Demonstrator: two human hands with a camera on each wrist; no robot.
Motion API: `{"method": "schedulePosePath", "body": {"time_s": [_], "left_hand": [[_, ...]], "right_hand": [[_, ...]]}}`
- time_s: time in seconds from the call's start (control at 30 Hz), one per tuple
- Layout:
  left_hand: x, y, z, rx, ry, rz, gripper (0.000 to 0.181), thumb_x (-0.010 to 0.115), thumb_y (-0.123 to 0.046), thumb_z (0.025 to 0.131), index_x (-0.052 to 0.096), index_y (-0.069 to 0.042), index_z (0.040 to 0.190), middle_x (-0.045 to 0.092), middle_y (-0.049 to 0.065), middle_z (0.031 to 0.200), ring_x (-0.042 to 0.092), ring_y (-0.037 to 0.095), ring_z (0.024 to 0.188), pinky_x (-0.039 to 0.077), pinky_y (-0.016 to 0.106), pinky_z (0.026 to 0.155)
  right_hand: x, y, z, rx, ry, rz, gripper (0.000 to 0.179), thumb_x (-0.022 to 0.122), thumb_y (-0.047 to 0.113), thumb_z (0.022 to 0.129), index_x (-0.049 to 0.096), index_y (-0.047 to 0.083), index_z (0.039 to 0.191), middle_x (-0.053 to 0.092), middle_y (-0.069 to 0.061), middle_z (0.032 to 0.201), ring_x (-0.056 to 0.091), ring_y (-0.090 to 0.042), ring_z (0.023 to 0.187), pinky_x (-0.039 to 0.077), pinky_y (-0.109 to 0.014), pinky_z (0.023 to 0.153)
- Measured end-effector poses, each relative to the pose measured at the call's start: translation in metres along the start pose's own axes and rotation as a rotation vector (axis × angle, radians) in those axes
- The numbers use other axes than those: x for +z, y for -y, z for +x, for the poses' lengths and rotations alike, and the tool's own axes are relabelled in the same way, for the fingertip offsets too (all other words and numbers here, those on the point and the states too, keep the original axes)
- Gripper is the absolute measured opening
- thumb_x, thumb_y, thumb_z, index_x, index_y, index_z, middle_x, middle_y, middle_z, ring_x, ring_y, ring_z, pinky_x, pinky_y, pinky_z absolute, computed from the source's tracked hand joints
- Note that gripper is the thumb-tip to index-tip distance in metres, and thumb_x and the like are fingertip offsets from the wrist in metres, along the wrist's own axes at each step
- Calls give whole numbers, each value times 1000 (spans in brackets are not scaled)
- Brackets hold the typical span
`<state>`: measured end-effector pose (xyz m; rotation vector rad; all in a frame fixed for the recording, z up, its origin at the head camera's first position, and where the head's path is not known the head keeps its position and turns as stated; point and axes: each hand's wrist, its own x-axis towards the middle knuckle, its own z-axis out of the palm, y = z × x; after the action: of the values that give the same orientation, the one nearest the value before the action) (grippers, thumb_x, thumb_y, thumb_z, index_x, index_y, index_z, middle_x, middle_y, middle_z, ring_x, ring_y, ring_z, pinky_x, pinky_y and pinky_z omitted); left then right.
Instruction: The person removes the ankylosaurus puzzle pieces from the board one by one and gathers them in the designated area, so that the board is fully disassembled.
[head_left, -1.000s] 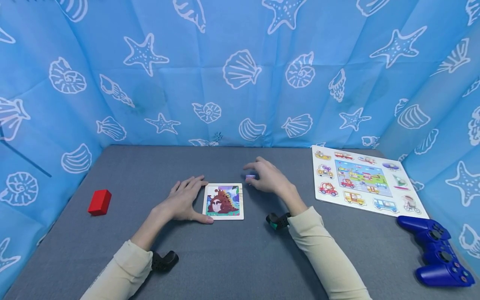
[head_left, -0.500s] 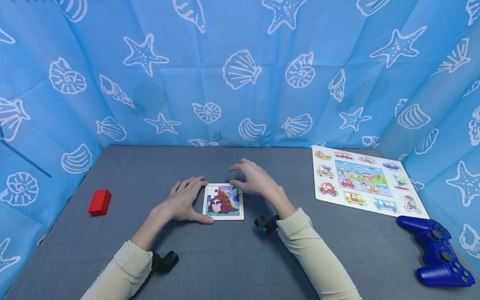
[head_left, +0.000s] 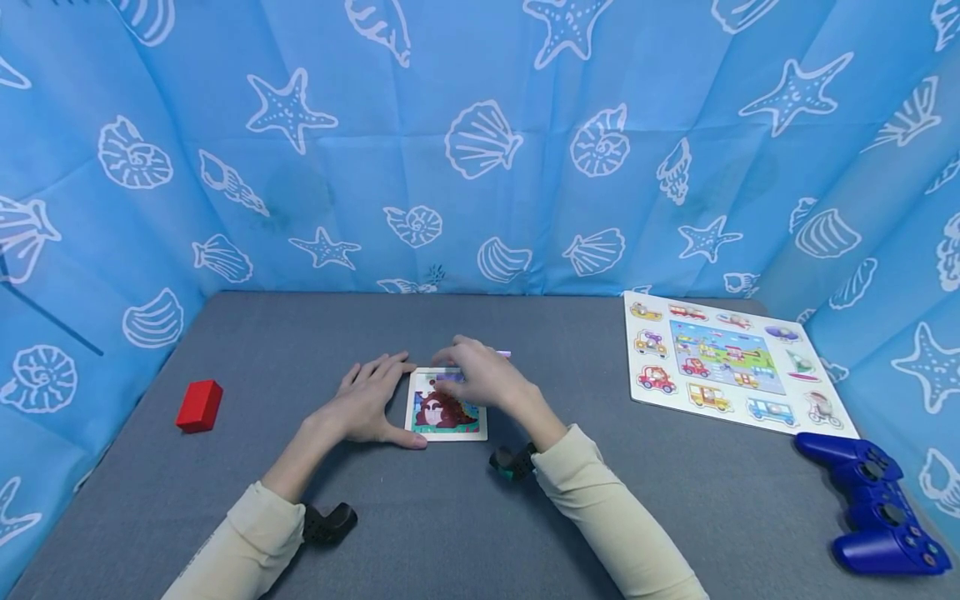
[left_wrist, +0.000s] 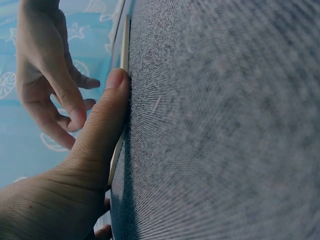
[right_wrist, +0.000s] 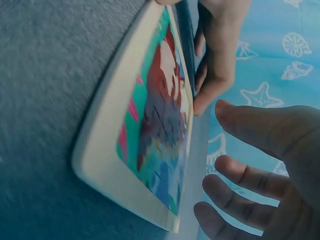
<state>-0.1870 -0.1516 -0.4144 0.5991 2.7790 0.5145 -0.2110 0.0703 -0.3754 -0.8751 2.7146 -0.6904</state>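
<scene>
A small square picture puzzle board [head_left: 450, 437] with a pale wooden rim lies flat on the table. Its picture shows a dark red animal, with a pale patch near the upper left. My left hand [head_left: 366, 404] rests at its left side, thumb along the near edge and index fingertip at the far left corner. Over the board's upper right part hovers my right hand [head_left: 489, 382], fingers apart and loosely bent. Nothing shows between those fingers in the right wrist view. Behind the right hand, a small purplish piece [head_left: 505, 353] is partly hidden.
A red block [head_left: 199, 406] lies at the left. On the right are a large vehicle puzzle board [head_left: 678, 402] and a blue game controller [head_left: 873, 508]. A blue shell-patterned curtain [head_left: 480, 208] surrounds the grey table [head_left: 450, 533].
My right hand has moved left and slightly nearer, from beside the purplish piece to above the puzzle board. The left hand has stayed in place at the board's edge.
</scene>
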Motion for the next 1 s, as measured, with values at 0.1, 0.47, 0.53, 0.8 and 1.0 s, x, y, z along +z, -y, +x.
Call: {"method": "schedulePosePath", "body": {"time_s": [0.1,0.47,0.53,0.8,1.0], "left_hand": [[0,1,0,-8,6,-2,116,82,-71,70,33,-12,158,23,16,170,19,45,157,12,74,122],[1,2,0,4,-10,-5,116,82,-71,70,35,-12,157,24,16,170,20,46,156,13,75,121],[1,1,0,6,-11,-5,116,82,-71,70,35,-12,157,24,16,169,21,46,156,13,75,121],[1,1,0,5,-13,-4,115,82,-71,70,35,-11,157,25,17,169,21,46,156,14,75,121],[2,2,0,-1,-8,-2,116,82,-72,69,35,-12,157,24,15,170,20,46,156,13,74,121]], "right_hand": [[3,2,1,5,17,-7,33,69,22,99,71,9,129,67,-13,120,61,-24,95,53,-39,82],[13,0,5,25,41,-57,30,72,24,97,75,11,124,66,-11,115,55,-18,87,50,-34,77],[15,-2,5,19,37,-61,29,72,23,97,75,11,123,66,-10,112,52,-16,83,48,-31,74],[16,-2,4,21,36,-65,29,72,23,97,75,12,123,66,-12,114,53,-17,85,49,-33,77],[16,-2,5,32,48,-74,30,72,24,97,75,12,125,65,-12,116,56,-20,89,50,-35,80]]}}
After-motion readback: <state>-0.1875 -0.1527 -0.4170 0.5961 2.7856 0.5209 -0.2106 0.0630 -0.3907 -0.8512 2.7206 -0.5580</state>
